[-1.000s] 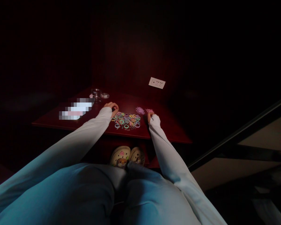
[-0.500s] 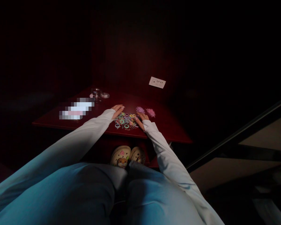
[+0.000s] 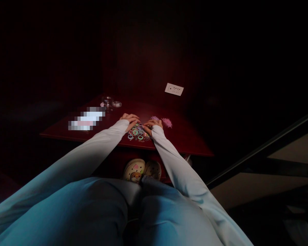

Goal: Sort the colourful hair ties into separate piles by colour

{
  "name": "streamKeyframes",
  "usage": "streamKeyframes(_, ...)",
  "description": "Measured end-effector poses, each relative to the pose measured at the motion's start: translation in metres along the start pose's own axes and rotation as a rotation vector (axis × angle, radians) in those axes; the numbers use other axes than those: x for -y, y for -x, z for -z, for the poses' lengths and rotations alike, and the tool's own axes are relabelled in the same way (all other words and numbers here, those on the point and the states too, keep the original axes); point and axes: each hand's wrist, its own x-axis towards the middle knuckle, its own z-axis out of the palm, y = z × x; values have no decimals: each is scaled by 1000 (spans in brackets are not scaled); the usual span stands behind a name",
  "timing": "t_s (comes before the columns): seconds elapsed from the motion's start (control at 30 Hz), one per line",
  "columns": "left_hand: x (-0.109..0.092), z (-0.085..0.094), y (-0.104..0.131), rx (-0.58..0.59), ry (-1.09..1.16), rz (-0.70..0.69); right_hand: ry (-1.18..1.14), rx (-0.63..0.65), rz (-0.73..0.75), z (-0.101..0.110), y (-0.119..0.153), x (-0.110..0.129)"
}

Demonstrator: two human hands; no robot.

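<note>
A loose pile of small multicoloured rings and loops point(image 3: 139, 134), perhaps hair ties, lies near the front edge of the dark red table point(image 3: 187, 145). At its upper left is my left hand point(image 3: 130, 119), fingers stretched toward the right and held apart. My right hand point(image 3: 154, 125) reaches over the right side of the pile, its fingers slightly bent and apart, the tips among the pieces. Nothing shows clearly in either hand. Just behind my right hand sit a purple cluster point(image 3: 154, 118), partly covered by it, and a pink cluster point(image 3: 166, 122).
Toward the left lies a bright, blurred-out flat object point(image 3: 86, 119). Behind it stand a clear jar point(image 3: 107, 102) and a round lid point(image 3: 116, 104). A white socket panel point(image 3: 174, 89) is on the back wall. Beige clogs point(image 3: 135, 169) show below the table edge.
My right hand has moved left over the pile, and my left hand has shifted slightly right, so they are closer together. The whole view has shifted slightly.
</note>
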Motion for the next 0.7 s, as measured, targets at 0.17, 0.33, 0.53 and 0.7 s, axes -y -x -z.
streamKeyframes(0.17,-2,10,2,21,26,-10,-7,4,13,-3,-3,2)
streamKeyframes(0.33,-3,12,2,-10,42,-7,-22,9,39,-4,-4,7)
streamKeyframes(0.53,-3,15,1,-2,51,-12,-107,-66,-46,-8,-14,4)
streamKeyframes(0.7,-5,14,2,11,33,-37,-235,-119,-132,-9,-20,-2)
